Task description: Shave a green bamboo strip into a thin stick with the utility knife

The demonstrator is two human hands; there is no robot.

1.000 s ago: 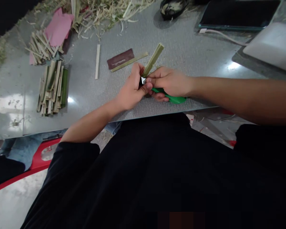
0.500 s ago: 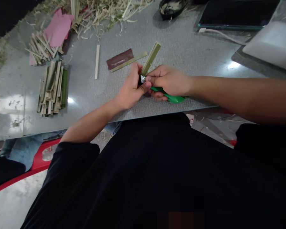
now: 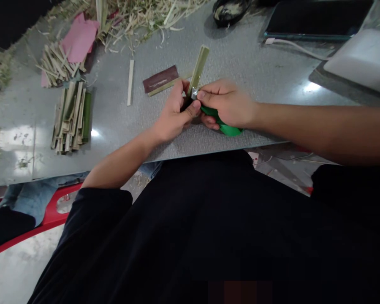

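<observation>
My left hand is closed on the lower end of a pale green bamboo strip, which points up and slightly right. In my right hand is a green-handled knife, much of it covered by the fingers. Its short shiny metal part sits against the strip, between the two hands. Just beyond my left hand lie a dark brown sandpaper-like rectangle and a thin strip along its lower edge. Another pale strip lies apart, to the left.
On the left of the grey table are a stack of bamboo pieces, a pile of thin sticks and pink paper. Shavings cover the back. A black bowl, a dark-screened device and a white cable lie right.
My right hand has moved a little up and away along the strip with the knife. The strip now stands slightly more upright and further left.
</observation>
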